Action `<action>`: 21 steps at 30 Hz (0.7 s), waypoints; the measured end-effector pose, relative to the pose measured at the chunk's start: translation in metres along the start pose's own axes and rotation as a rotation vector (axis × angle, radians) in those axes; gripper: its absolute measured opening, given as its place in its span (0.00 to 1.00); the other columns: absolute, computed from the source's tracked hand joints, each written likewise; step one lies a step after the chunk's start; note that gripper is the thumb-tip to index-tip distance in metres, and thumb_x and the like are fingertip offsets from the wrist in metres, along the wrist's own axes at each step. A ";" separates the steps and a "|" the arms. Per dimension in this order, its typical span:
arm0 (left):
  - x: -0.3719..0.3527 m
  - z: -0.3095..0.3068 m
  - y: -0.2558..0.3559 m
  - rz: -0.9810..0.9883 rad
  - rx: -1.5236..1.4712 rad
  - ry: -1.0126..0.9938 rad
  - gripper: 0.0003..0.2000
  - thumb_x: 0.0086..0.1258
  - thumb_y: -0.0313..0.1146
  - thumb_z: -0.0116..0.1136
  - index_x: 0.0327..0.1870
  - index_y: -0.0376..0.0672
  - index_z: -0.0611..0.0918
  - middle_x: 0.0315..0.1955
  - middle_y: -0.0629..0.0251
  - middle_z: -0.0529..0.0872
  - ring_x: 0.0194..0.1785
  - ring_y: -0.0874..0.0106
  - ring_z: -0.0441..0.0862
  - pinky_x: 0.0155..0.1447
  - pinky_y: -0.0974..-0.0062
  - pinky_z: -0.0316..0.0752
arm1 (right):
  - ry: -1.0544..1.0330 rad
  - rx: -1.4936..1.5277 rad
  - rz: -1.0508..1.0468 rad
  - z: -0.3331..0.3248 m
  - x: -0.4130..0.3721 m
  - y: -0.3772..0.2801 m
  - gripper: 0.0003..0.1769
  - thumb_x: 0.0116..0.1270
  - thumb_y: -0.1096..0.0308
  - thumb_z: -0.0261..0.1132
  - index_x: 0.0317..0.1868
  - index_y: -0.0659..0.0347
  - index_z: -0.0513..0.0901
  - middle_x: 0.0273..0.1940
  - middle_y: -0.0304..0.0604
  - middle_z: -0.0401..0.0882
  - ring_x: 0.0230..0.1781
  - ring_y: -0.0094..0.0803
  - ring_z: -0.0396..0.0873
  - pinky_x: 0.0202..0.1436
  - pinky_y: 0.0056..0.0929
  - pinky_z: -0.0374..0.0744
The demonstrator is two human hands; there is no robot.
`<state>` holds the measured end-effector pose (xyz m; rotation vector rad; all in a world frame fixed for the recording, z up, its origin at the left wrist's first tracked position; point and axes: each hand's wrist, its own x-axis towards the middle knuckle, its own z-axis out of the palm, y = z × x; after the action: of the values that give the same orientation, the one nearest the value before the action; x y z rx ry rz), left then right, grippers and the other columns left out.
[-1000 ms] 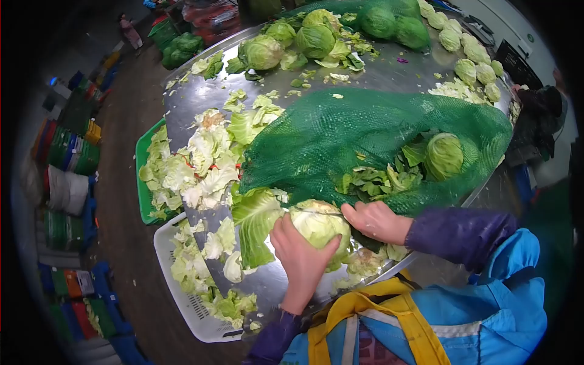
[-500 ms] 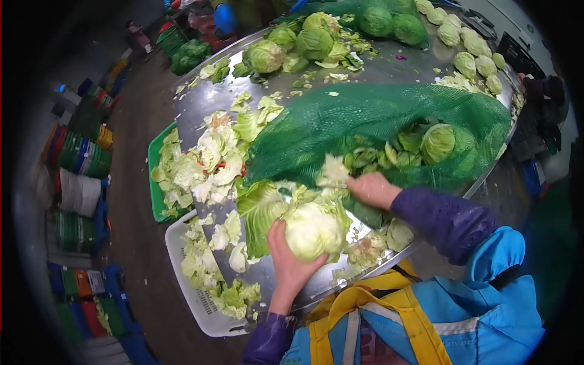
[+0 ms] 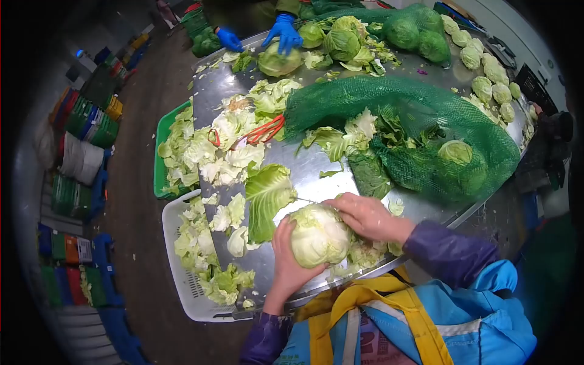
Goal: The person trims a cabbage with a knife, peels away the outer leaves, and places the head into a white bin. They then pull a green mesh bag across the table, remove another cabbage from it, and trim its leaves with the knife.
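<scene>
Near the table's front edge, my left hand (image 3: 288,258) is wrapped round the left side of a pale, trimmed cabbage (image 3: 320,237). My right hand (image 3: 368,217) is closed at the cabbage's upper right. A thin knife blade (image 3: 306,200) juts left from its fingers, over the top of the head; the handle is hidden in the grip. Just left of the cabbage lies a large green outer leaf (image 3: 267,198). Beyond my right hand, a green mesh bag (image 3: 407,100) holds another cabbage (image 3: 455,152) and loose leaves.
Leaf scraps fill a green crate (image 3: 163,158) and a white basket (image 3: 176,243) along the left edge. Across the metal table (image 3: 213,91), a co-worker's blue-gloved hand (image 3: 283,33) rests on a cabbage (image 3: 280,61). Trimmed cabbages (image 3: 486,73) line the far right.
My right hand has come down and left onto the cabbage. Leaves that it was beside now lie by the mesh bag, whose near side has drawn back. The co-worker's gloved hands have come into view.
</scene>
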<state>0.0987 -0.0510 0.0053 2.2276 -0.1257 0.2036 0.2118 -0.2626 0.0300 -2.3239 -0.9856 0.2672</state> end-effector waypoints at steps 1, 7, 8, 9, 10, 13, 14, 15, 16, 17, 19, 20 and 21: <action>0.004 -0.001 -0.002 -0.024 -0.031 -0.003 0.52 0.37 0.41 0.78 0.66 0.41 0.58 0.65 0.48 0.59 0.69 0.50 0.55 0.71 0.54 0.52 | 0.025 0.066 0.018 0.002 -0.006 -0.006 0.21 0.68 0.63 0.53 0.62 0.47 0.71 0.41 0.48 0.76 0.34 0.50 0.79 0.38 0.43 0.79; 0.014 0.006 -0.011 -0.093 -0.086 -0.012 0.53 0.36 0.44 0.77 0.67 0.39 0.59 0.64 0.49 0.60 0.68 0.52 0.55 0.71 0.56 0.52 | 0.045 -0.003 0.139 0.018 -0.013 -0.014 0.24 0.68 0.67 0.53 0.65 0.39 0.70 0.48 0.48 0.71 0.35 0.49 0.79 0.38 0.41 0.80; 0.017 0.010 -0.016 -0.051 -0.025 -0.017 0.52 0.37 0.46 0.77 0.66 0.39 0.60 0.63 0.49 0.60 0.67 0.51 0.55 0.71 0.55 0.51 | 0.018 -0.022 0.135 0.016 -0.007 -0.010 0.25 0.68 0.67 0.53 0.65 0.38 0.70 0.48 0.49 0.71 0.34 0.49 0.79 0.37 0.41 0.80; 0.020 0.012 -0.016 -0.016 0.031 -0.018 0.51 0.38 0.47 0.76 0.66 0.39 0.61 0.62 0.49 0.60 0.66 0.50 0.56 0.71 0.53 0.51 | -0.017 -0.041 0.137 0.015 -0.002 -0.006 0.26 0.68 0.67 0.53 0.65 0.37 0.70 0.47 0.49 0.71 0.33 0.48 0.79 0.36 0.40 0.80; 0.024 0.013 -0.013 -0.041 0.035 -0.003 0.50 0.38 0.47 0.76 0.65 0.40 0.62 0.63 0.49 0.60 0.67 0.51 0.56 0.71 0.54 0.51 | -0.016 -0.055 0.114 0.014 0.003 -0.001 0.26 0.66 0.67 0.55 0.65 0.36 0.70 0.46 0.47 0.71 0.31 0.47 0.80 0.34 0.41 0.80; 0.030 0.010 0.004 -0.009 0.078 -0.045 0.49 0.38 0.47 0.76 0.64 0.40 0.63 0.63 0.50 0.61 0.67 0.52 0.56 0.71 0.54 0.50 | -0.056 -0.197 0.183 0.010 0.028 0.016 0.27 0.66 0.66 0.54 0.66 0.35 0.68 0.47 0.48 0.71 0.30 0.49 0.80 0.33 0.43 0.80; 0.030 0.011 0.009 0.045 0.114 -0.113 0.49 0.38 0.48 0.76 0.64 0.40 0.63 0.63 0.50 0.61 0.67 0.52 0.56 0.71 0.54 0.49 | 0.048 -0.190 0.094 0.017 0.036 0.042 0.29 0.65 0.67 0.55 0.67 0.36 0.65 0.47 0.47 0.72 0.31 0.46 0.81 0.34 0.42 0.81; 0.027 0.014 0.010 0.043 0.147 -0.135 0.50 0.38 0.48 0.76 0.65 0.41 0.63 0.63 0.51 0.62 0.66 0.53 0.56 0.72 0.55 0.48 | 0.056 -0.126 0.066 0.022 0.043 0.056 0.29 0.65 0.67 0.55 0.68 0.40 0.65 0.47 0.49 0.74 0.32 0.46 0.81 0.38 0.41 0.81; 0.028 0.012 0.005 0.041 0.112 -0.115 0.50 0.37 0.48 0.76 0.65 0.41 0.63 0.63 0.51 0.62 0.67 0.52 0.56 0.72 0.55 0.49 | 0.118 0.048 -0.037 0.032 0.051 0.061 0.30 0.64 0.66 0.56 0.68 0.43 0.64 0.44 0.49 0.77 0.31 0.47 0.80 0.38 0.40 0.80; 0.028 0.010 -0.002 0.035 0.073 -0.099 0.50 0.37 0.48 0.77 0.65 0.42 0.64 0.64 0.51 0.62 0.68 0.52 0.55 0.72 0.55 0.50 | 0.173 0.224 -0.136 0.039 0.053 0.062 0.31 0.64 0.65 0.57 0.68 0.47 0.63 0.42 0.49 0.79 0.29 0.47 0.80 0.38 0.40 0.79; 0.023 -0.001 -0.023 0.026 -0.072 -0.097 0.50 0.37 0.47 0.77 0.66 0.43 0.64 0.65 0.51 0.61 0.70 0.52 0.54 0.71 0.55 0.52 | 0.137 0.443 0.086 0.025 0.053 0.026 0.26 0.63 0.65 0.58 0.63 0.53 0.68 0.37 0.49 0.80 0.28 0.47 0.78 0.37 0.39 0.77; 0.018 -0.009 -0.033 0.017 -0.218 -0.100 0.49 0.38 0.47 0.77 0.66 0.45 0.65 0.66 0.52 0.60 0.71 0.52 0.53 0.71 0.55 0.54 | 0.102 0.659 0.319 0.019 0.052 0.012 0.22 0.63 0.64 0.60 0.58 0.59 0.72 0.32 0.50 0.81 0.26 0.46 0.77 0.36 0.38 0.76; 0.013 -0.019 -0.037 -0.052 -0.184 -0.132 0.48 0.39 0.45 0.77 0.66 0.45 0.64 0.67 0.52 0.59 0.72 0.53 0.53 0.72 0.57 0.53 | 0.088 0.655 0.338 0.024 0.052 0.016 0.22 0.63 0.64 0.60 0.58 0.59 0.72 0.32 0.50 0.81 0.26 0.46 0.77 0.36 0.38 0.76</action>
<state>0.1151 -0.0134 -0.0092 2.0576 -0.1519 0.0152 0.2486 -0.2238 0.0037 -1.8538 -0.3691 0.5284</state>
